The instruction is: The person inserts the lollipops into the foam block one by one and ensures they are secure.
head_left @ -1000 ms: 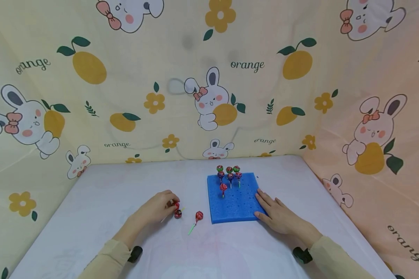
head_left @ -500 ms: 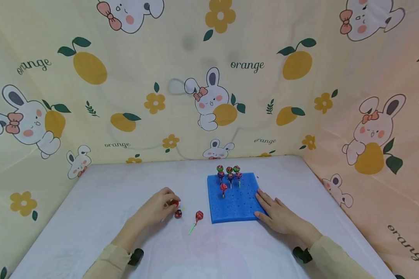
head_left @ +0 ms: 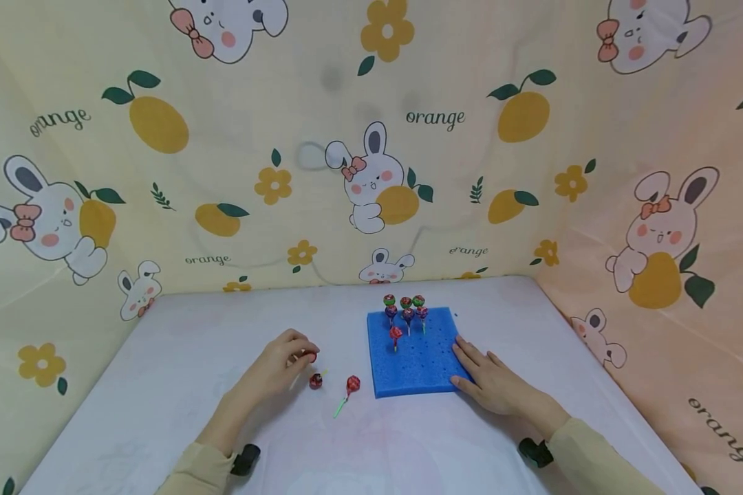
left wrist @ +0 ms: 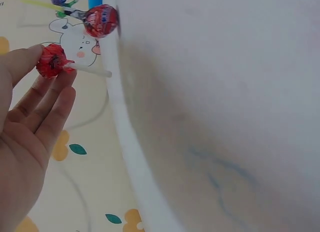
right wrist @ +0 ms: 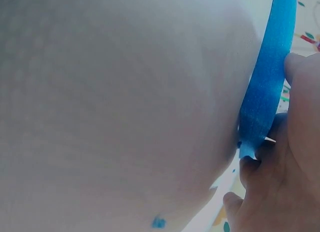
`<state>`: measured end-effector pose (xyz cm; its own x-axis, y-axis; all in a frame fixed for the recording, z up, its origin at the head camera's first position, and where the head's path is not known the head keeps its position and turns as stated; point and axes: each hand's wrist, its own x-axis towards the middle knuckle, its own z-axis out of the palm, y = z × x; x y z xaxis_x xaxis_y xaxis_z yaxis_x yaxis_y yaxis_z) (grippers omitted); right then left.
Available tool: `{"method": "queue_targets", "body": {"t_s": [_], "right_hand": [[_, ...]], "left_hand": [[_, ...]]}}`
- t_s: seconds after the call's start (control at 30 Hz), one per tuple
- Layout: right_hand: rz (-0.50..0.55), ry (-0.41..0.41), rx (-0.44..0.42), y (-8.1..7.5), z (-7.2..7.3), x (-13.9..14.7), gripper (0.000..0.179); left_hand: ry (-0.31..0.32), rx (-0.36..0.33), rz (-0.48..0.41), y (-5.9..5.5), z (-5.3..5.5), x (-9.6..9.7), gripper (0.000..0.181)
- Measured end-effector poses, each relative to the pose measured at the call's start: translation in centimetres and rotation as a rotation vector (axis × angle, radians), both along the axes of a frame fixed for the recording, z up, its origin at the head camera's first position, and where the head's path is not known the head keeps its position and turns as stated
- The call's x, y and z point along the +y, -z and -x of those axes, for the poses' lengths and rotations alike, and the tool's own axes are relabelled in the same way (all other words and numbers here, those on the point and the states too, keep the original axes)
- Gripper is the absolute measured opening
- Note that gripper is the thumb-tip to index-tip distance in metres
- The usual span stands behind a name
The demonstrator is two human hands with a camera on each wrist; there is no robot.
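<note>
My left hand pinches a red-wrapped lollipop by its head between thumb and fingers. Its white stick points away from the palm in the left wrist view. Just below that hand, a dark red lollipop with a yellow stick lies on the table. A red lollipop with a green stick lies to its right. Fingers of my right hand are spread over the right edge of a blue foam block. Green-headed lollipops, purple-headed lollipops and one red lollipop stand upright in the block.
The white-covered table meets a patterned cloth backdrop at the back and sides. Small holes dot the foam's top. A small blue speck shows on the table in the right wrist view.
My left hand has lifted the red lollipop slightly up and away from the dark red one, which stays on the table. The right hand has stayed on the foam block.
</note>
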<state>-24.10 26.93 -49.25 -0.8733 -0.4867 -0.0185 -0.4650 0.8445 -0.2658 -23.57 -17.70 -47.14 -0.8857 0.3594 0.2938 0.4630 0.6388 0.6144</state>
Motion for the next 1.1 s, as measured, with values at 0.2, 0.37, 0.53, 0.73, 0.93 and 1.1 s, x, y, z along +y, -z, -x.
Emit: {"method": "queue_targets", "body": {"t_s": [0.2, 0.37, 0.53, 0.73, 0.93, 1.1], "right_hand": [[0.0, 0.006, -0.014, -0.2, -0.2, 0.0, 0.076], [0.007, 0.006, -0.017, -0.4, -0.3, -0.1, 0.076], [0.013, 0.007, -0.022, -0.4, -0.3, -0.1, 0.076], [-0.002, 0.013, -0.033, -0.1, -0.1, 0.0, 0.077], [-0.003, 0.013, -0.029, 0.0, -0.1, 0.1, 0.077], [0.002, 0.008, -0.027, -0.2, -0.2, 0.0, 0.077]], "left_hand": [[0.017, 0.082, -0.049, -0.3, 0.0, 0.3, 0.018], [-0.003, 0.11, -0.077, -0.5, 0.2, 0.6, 0.025], [-0.017, 0.127, -0.086, -0.8, 0.3, 1.1, 0.029], [-0.016, 0.155, -0.107, -1.2, 0.5, 2.0, 0.025], [-0.016, 0.157, -0.123, -1.8, 0.8, 3.2, 0.022], [-0.015, 0.179, -0.132, -2.3, 1.3, 4.3, 0.021]]}}
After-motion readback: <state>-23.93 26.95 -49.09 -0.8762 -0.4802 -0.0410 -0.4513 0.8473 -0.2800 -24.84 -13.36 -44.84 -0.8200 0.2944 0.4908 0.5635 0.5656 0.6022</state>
